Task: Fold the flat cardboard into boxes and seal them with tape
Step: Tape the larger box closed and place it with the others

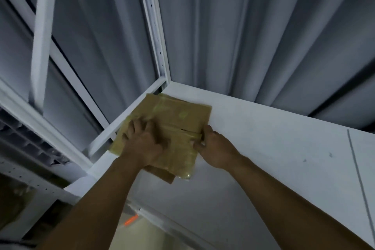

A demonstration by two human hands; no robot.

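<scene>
Cardboard (178, 115) lies flat as a thin brown stack on a white shelf (263, 148), pushed toward the shelf's far corner at about ten o'clock from the middle of the view. A glossy, yellowish plastic film (182, 160) covers much of its top. At the stack's six o'clock a darker brown sheet pokes out from beneath the film. The stack's nine-o'clock edge overhangs the white rail that borders the shelf on that side.

The left hand (142, 144) rests on top of the stack at its eight o'clock side, palm down and fingers spread, pressing on it without wrapping round anything. The right hand (213, 148) is at the stack's three o'clock edge, gripping it there, with the thumb on top and the fingers tucked at the rim. Both forearms reach in from six o'clock and are bare.

At twelve o'clock from the stack a white perforated post (154, 26) rises from the shelf corner, and grey curtain folds (263, 26) hang behind the shelf from twelve to three o'clock. Low at seven o'clock, below the shelf edge, a small orange streak (130, 220) shows — too blurred to tell what it is.
</scene>
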